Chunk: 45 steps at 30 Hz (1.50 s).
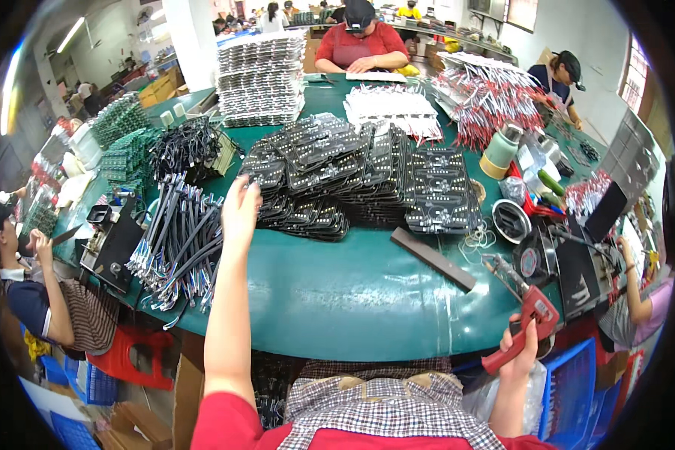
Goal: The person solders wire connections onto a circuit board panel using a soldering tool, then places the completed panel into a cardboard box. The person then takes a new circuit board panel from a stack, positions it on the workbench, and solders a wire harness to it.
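Observation:
My left hand (pixel 240 210) reaches forward over the green table, its fingers loosely bent and apart at the left edge of a heap of black circuit boards (pixel 322 180). Nothing shows in that hand, and whether it touches a board I cannot tell. Just left of it lies a pile of black cables (pixel 184 232) with coloured wire ends. At the lower right, my right hand (pixel 519 349) grips the handle of a red soldering gun (pixel 536 315), whose metal tip points up and to the left above the table.
A dark flat bar (pixel 432 259) lies mid-table. To the right stand a metal-rimmed round bowl (pixel 511 220), a black device (pixel 540 262) and a green flask (pixel 500 150). Tall stacks of white-edged boards (pixel 261 79) rise behind. Co-workers sit across (pixel 361 45), left (pixel 41 277) and right (pixel 637 300).

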Motion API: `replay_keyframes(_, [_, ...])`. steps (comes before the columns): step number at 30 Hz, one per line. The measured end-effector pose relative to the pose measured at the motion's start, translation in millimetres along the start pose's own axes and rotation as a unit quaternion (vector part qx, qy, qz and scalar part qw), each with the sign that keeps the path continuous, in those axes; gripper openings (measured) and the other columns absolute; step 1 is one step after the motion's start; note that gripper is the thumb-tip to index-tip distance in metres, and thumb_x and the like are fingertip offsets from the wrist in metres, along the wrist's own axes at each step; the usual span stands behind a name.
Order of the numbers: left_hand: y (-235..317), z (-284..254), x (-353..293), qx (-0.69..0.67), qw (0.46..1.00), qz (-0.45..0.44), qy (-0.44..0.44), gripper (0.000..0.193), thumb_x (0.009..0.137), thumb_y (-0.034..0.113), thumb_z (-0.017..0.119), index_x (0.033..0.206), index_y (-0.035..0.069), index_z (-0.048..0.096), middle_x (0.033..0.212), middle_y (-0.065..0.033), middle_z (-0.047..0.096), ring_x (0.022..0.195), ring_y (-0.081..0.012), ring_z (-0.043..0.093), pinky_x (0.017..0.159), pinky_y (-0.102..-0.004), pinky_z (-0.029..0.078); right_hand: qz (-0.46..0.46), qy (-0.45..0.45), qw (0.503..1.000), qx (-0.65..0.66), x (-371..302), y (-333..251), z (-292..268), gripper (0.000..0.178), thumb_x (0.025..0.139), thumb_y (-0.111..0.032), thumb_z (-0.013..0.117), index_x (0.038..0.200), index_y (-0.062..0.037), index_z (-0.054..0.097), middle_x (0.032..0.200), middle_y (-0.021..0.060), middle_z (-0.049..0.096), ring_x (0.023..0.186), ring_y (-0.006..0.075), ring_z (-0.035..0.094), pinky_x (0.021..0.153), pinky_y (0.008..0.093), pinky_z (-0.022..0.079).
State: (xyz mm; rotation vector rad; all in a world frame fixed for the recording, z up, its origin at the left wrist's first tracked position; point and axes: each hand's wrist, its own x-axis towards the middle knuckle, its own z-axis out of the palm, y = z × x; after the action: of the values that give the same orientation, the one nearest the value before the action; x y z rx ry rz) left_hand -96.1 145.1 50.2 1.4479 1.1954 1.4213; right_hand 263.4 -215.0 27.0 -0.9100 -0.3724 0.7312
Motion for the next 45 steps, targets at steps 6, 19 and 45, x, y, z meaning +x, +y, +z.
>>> replay_keyframes(6, [-18.5,70.0,128.2,0.290,0.952,-0.090,-0.032,0.081,0.071,0.060,0.051,0.100,-0.016,0.052,0.101,-0.0329,0.053,0.099,-0.0348,0.054,0.085,-0.0356,0.041,0.007,-0.012,1.000,0.015,34.4,24.9,-29.0,0.039,0.088,-0.029,0.047,0.114,-0.0020,0.038,0.093,0.0103,0.053,0.050,0.0110,0.047,0.040,0.0214,0.038])
replay_keyframes(19, [-12.3,84.3,137.9,-0.001,0.976,-0.200,-0.089,0.040,0.055,0.005,0.077,0.092,-0.001,0.063,0.087,-0.0098,0.064,0.075,-0.0185,0.060,0.070,-0.0311,0.047,0.070,-0.021,0.994,0.079,58.1,37.3,-46.0,0.038,0.088,-0.030,0.046,0.112,-0.0019,0.038,0.094,0.0105,0.053,0.050,0.0104,0.047,0.041,0.0212,0.038])
replay_keyframes(45, [-4.0,80.5,148.2,0.146,0.975,-0.162,0.029,0.046,0.059,0.008,0.076,0.091,-0.014,0.052,0.086,-0.0215,0.059,0.070,-0.0247,0.059,0.058,-0.0361,0.048,0.065,-0.009,0.996,0.067,57.3,39.2,-43.7,0.040,0.089,-0.029,0.045,0.115,-0.0012,0.035,0.095,0.0099,0.051,0.050,0.0079,0.043,0.040,0.0183,0.036])
